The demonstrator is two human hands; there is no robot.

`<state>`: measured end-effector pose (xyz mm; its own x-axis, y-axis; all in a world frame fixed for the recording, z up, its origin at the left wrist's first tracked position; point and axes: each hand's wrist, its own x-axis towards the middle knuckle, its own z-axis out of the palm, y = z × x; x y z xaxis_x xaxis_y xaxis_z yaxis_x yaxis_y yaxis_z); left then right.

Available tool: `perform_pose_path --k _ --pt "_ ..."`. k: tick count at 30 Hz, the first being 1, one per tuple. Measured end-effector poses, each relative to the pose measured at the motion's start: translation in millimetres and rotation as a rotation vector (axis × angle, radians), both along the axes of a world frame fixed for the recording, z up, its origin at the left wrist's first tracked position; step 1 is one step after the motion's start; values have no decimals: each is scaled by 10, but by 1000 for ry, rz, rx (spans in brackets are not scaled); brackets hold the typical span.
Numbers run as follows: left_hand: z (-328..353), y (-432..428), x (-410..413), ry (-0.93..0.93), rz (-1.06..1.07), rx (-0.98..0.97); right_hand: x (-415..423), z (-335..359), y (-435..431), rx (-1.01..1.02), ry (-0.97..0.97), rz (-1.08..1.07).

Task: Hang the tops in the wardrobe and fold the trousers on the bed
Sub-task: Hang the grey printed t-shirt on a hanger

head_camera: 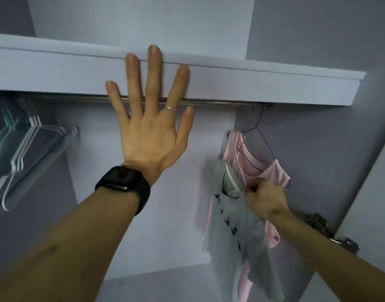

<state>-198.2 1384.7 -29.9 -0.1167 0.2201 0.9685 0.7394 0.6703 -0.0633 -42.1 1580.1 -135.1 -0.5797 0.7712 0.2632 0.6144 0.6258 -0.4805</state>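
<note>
Grey top with dark prints hangs lengthwise downward from the right hand, whose fingers pinch its neckline, just in front of a pink top hung at the right end of the rail. That rail lies above the right hand, the nearer one; the left hand rests flat, fingers spread, on the shelf edge.

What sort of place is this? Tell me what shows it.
Most likely inside a wardrobe: a hanging rail under a shelf, empty hangers at the left, a pink top hung at the right.
</note>
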Motion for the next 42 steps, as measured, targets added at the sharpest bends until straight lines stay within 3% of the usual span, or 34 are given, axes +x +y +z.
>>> perform_pose_path --k 12,19,31,34,39,42 --pt "-102 -12 4 14 24 22 -382 597 466 48 144 -178" --pt "-101 19 -13 41 -4 52 -661 805 561 81 79 -215" --pt "-124 12 -31 10 16 30 -478 566 543 181 -165 -173" --pt "-95 -27 3 -39 24 -9 -309 708 319 246 -99 -72" --pt "-3 -146 179 -222 59 -155 243 815 -202 156 224 83" --pt "145 -246 429 -356 58 -224 728 728 -601 130 325 188"
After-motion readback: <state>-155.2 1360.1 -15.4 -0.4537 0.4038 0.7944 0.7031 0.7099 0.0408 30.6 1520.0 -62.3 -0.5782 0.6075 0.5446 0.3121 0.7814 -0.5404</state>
